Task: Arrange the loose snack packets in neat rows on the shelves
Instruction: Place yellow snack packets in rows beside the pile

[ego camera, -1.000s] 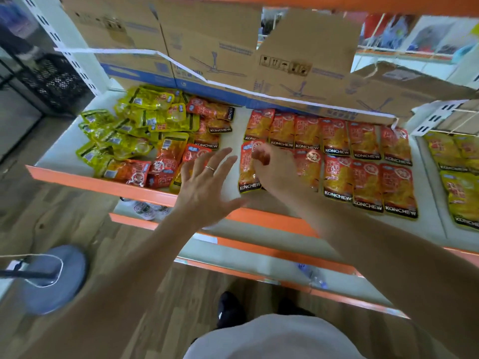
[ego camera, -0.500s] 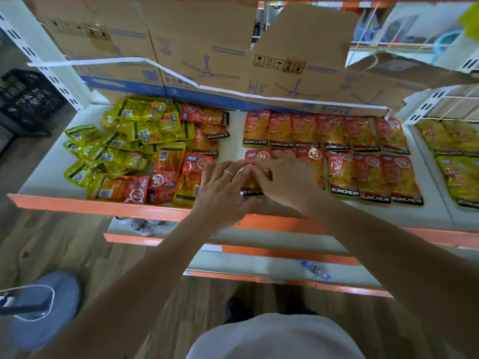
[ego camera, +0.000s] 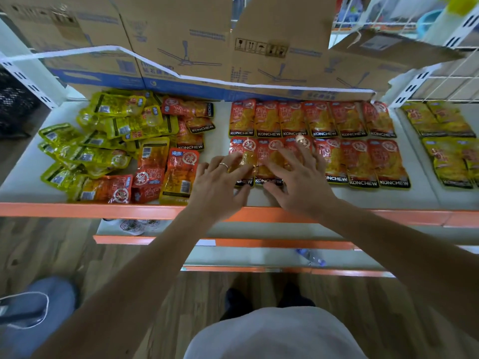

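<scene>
On the white shelf [ego camera: 23,177], at the left end of the front row [ego camera: 363,161] of red packets, both hands now lie flat. A second ago the left hand [ego camera: 220,182] hovered spread over the bare gap while the right hand [ego camera: 298,182] set the end packet [ego camera: 242,154] down. Now the left one has come across, and both press with straight, spread fingers on the leftmost packets, gripping nothing (a ring [ego camera: 223,165] shows on the left hand). I judge this a squaring-up push: the new packet sits edge to edge with its neighbour, just in front of the back row [ego camera: 295,117], so the two rows look matched in length. What remains is the loose pile [ego camera: 116,146] of yellow and red packets, apart to the left and still jumbled.
</scene>
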Demonstrator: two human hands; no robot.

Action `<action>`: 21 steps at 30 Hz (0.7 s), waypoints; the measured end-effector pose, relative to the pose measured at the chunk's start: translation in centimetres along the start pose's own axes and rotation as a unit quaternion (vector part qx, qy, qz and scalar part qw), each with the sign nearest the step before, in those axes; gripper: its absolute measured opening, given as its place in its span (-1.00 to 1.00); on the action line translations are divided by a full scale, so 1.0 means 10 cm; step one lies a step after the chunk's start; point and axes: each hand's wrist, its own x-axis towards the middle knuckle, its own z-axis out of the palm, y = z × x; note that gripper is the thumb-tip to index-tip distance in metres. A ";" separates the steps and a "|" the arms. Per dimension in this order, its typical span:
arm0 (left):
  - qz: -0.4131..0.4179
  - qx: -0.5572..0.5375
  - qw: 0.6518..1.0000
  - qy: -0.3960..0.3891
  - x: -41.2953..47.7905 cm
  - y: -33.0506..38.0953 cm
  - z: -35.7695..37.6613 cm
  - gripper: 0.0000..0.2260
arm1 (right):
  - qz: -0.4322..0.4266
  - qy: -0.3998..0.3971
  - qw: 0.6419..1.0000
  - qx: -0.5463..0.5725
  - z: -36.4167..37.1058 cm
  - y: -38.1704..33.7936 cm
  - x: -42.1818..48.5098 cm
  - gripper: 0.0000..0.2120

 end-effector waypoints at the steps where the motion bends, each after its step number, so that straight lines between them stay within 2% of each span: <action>1: -0.010 -0.008 1.000 0.002 0.01 0.01 0.01 -0.54 | 0.010 -0.014 1.000 0.002 0.01 0.00 0.00 -0.39; 7: -0.018 -0.022 0.999 0.024 -0.01 0.02 0.05 -0.53 | 0.023 -0.024 0.999 0.020 0.02 0.01 -0.01 -0.35; 11: -0.018 -0.016 1.000 0.020 -0.01 0.01 0.07 -0.54 | 0.018 -0.029 0.999 0.018 0.02 0.01 -0.02 -0.38; 19: -0.013 -0.011 1.000 0.023 -0.01 0.00 0.08 -0.56 | 0.014 -0.021 1.000 0.013 0.03 0.00 -0.01 -0.38; 21: -0.014 -0.010 0.999 0.027 0.00 -0.01 0.09 -0.56 | 0.011 0.001 1.000 0.011 0.03 -0.01 -0.02 -0.41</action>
